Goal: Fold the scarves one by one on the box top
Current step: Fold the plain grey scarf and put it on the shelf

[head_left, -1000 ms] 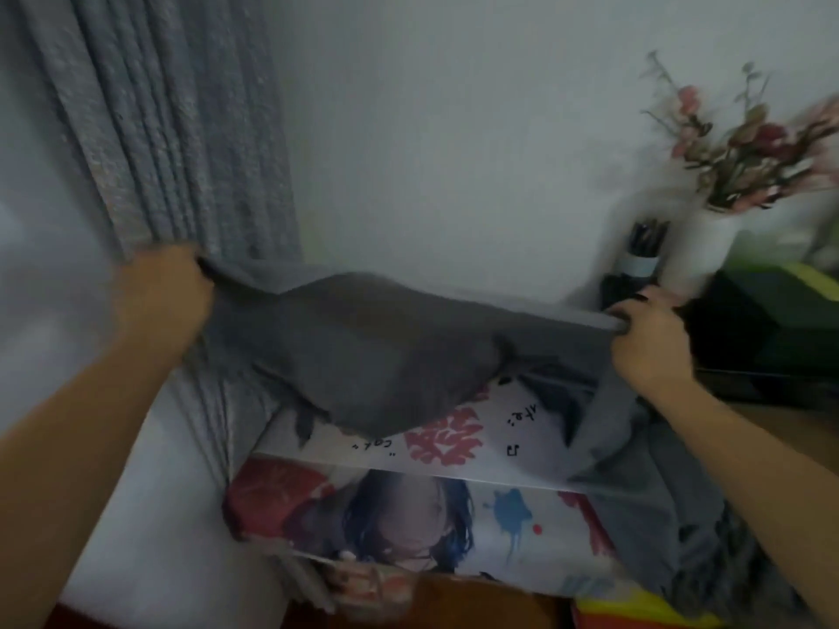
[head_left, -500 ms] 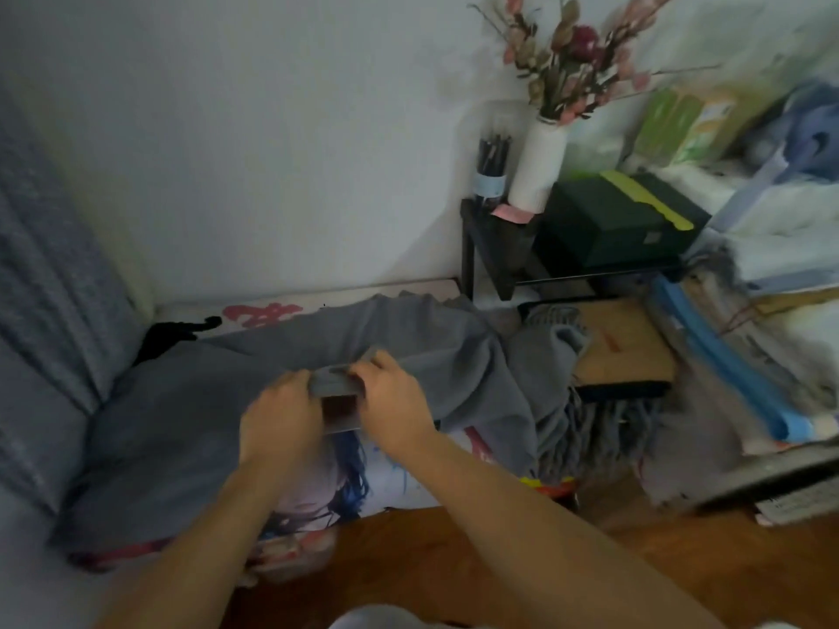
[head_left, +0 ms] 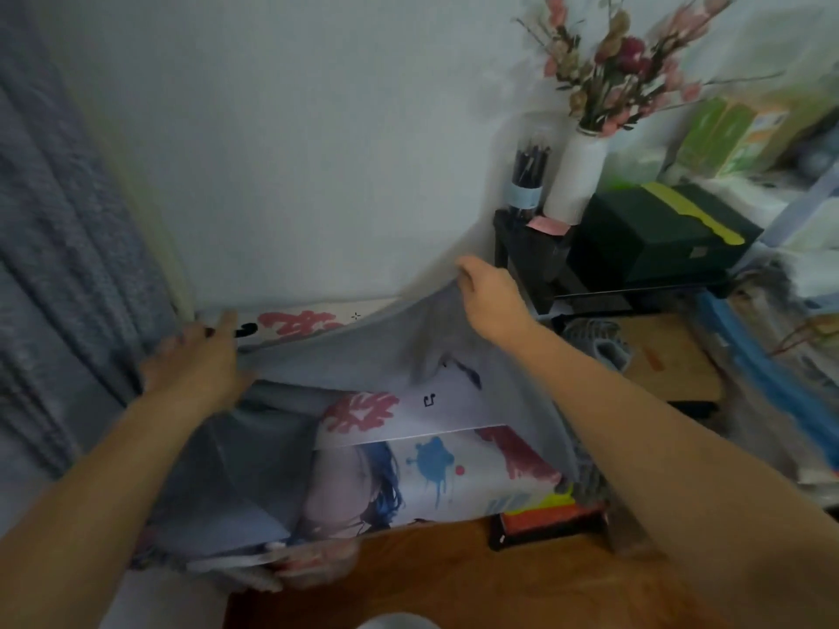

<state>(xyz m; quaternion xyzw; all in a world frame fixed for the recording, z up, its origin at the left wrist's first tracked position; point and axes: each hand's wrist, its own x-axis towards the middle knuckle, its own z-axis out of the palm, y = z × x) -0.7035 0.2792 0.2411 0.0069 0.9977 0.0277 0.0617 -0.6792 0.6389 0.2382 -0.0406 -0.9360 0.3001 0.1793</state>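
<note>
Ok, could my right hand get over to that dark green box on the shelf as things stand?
Probably not yet. The right hand is pinching up an edge of the grey scarf, so it is occupied. The path itself looks free: the dark green box sits just right of it, nothing between.

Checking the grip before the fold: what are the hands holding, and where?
Both hold the grey scarf by its far edge: left hand at the left end, right hand at the right end.

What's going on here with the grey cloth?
A person is spreading a grey scarf over the printed box top. The left hand grips one end near the curtain, the right hand lifts the other end near the wall. No fold is made yet.
</note>
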